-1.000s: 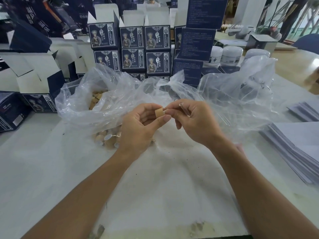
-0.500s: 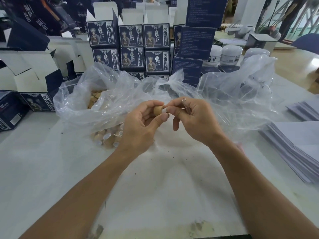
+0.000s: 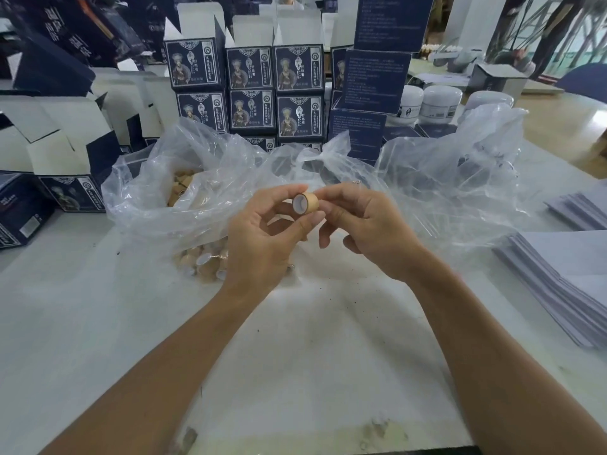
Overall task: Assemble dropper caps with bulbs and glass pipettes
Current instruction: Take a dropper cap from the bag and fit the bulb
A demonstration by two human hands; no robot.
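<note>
cap pinched between left hand thumb and fingers, white open end facing the camera, held above the table. right hand fingertips curled, touching its far side. behind, plastic bag of caps.

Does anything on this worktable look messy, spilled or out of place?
Mostly orderly. Some tan caps have slid toward the mouth of the clear plastic bag, and dark specks and yellowish stains mark the white table. The cap in the hands looks intact.
</note>
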